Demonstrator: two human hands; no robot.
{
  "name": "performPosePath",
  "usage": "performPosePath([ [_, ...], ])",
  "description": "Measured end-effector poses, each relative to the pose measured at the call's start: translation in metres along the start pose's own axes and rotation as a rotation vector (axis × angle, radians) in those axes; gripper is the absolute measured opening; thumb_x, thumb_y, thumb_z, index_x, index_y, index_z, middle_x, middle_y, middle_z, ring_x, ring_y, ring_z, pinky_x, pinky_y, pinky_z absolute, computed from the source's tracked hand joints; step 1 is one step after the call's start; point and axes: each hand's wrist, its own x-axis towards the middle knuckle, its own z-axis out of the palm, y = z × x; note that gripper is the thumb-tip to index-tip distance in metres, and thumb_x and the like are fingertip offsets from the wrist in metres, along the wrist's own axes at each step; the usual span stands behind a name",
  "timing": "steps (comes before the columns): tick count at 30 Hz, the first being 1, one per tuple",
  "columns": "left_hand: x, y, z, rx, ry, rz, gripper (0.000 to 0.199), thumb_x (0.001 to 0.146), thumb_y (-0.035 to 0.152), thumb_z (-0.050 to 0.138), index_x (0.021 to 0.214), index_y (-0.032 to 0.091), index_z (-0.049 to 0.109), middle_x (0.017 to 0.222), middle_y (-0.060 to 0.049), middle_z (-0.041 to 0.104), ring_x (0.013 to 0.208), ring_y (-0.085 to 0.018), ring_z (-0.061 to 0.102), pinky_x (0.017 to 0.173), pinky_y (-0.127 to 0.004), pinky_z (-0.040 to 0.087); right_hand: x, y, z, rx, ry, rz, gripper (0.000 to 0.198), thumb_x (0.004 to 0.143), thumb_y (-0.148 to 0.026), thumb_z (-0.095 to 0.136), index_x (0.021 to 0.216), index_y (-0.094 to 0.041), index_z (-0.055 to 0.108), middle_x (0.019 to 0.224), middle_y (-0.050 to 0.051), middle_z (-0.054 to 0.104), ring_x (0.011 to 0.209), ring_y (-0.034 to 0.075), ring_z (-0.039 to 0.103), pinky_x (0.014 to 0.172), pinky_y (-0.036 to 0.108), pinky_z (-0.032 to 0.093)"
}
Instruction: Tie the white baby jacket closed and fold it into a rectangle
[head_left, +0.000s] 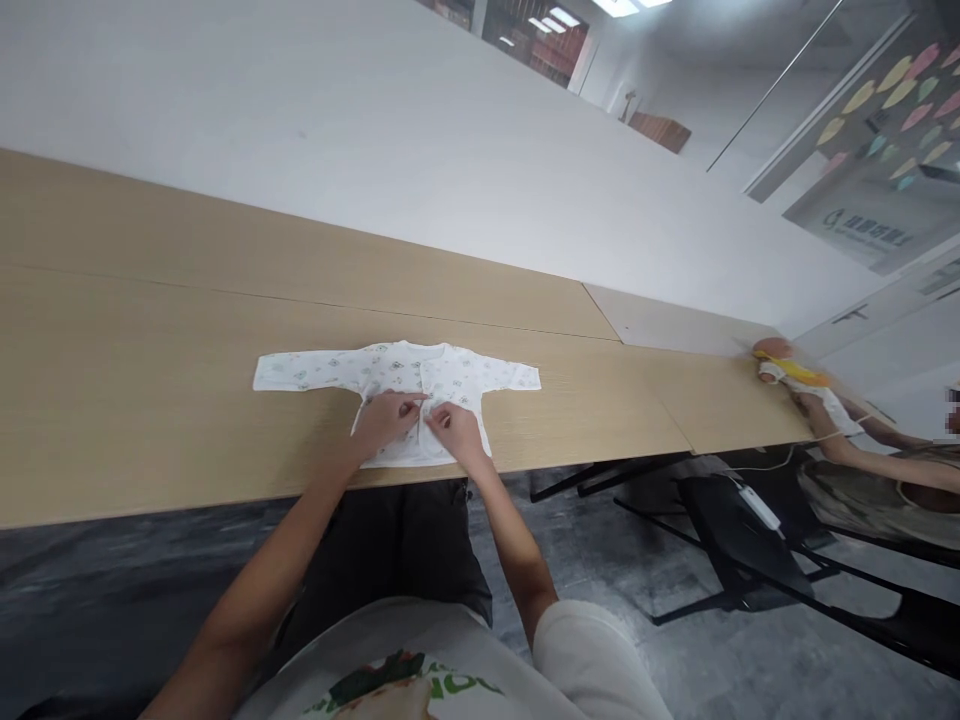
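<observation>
A white baby shirt (396, 368) with a small printed pattern lies flat on the wooden table, sleeves spread to both sides and neckline away from me. Both hands are at its front opening, near the middle of the chest. My left hand (384, 422) has thumb and fingertips pinched on the left edge of the opening. Close beside it, my right hand (459, 434) pinches the fabric on the other edge. The fingertips nearly meet, and any fastener between them is too small to make out.
The long wooden table (187, 400) runs along a white wall (337, 130). At its far right end a person's arms (855, 450) reach to a doll (795, 370) in yellow and white clothing. Black folding chairs (735, 540) stand right of me, one carrying a white power strip (759, 508).
</observation>
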Motion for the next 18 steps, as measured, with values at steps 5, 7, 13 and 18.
performPosePath([
  [5,0.013,-0.01,0.001,0.043,-0.001,0.073,0.041,0.085,0.033,0.041,0.106,0.022,0.075,0.102,-0.007,0.075,0.098,-0.024,0.064,0.091,-0.033,0.045,-0.049,-0.005,0.012,-0.354,-0.014,-0.179,0.012,0.083,-0.022,0.072,0.093,-0.017,0.069,0.098,0.01,0.07,0.098,0.023,0.063,0.085,0.032,0.049],
  [7,0.022,-0.009,-0.001,0.084,-0.011,0.074,0.04,0.087,0.036,0.039,0.093,0.02,0.076,0.093,-0.008,0.075,0.09,-0.024,0.064,0.089,-0.033,0.045,-0.06,-0.005,0.018,-0.435,0.016,-0.214,0.009,0.089,-0.02,0.065,0.096,-0.017,0.069,0.096,0.01,0.069,0.096,0.023,0.062,0.085,0.033,0.048],
  [13,0.065,-0.002,-0.002,0.19,0.014,-0.089,0.044,0.089,0.045,0.041,0.073,0.018,0.071,0.072,-0.011,0.069,0.077,-0.026,0.063,0.073,-0.033,0.044,-0.066,-0.002,0.034,-0.577,0.085,-0.262,0.013,0.092,-0.013,0.055,0.089,-0.016,0.068,0.087,0.01,0.069,0.087,0.024,0.06,0.078,0.036,0.046],
  [18,0.097,-0.013,0.0,0.126,0.041,-0.145,0.03,0.081,0.039,0.053,0.09,0.019,0.073,0.087,-0.011,0.073,0.083,-0.026,0.064,0.072,-0.032,0.044,-0.067,0.002,0.034,-0.641,0.093,-0.376,0.018,0.095,-0.014,0.051,0.087,-0.017,0.067,0.081,0.009,0.067,0.083,0.024,0.058,0.076,0.036,0.043],
])
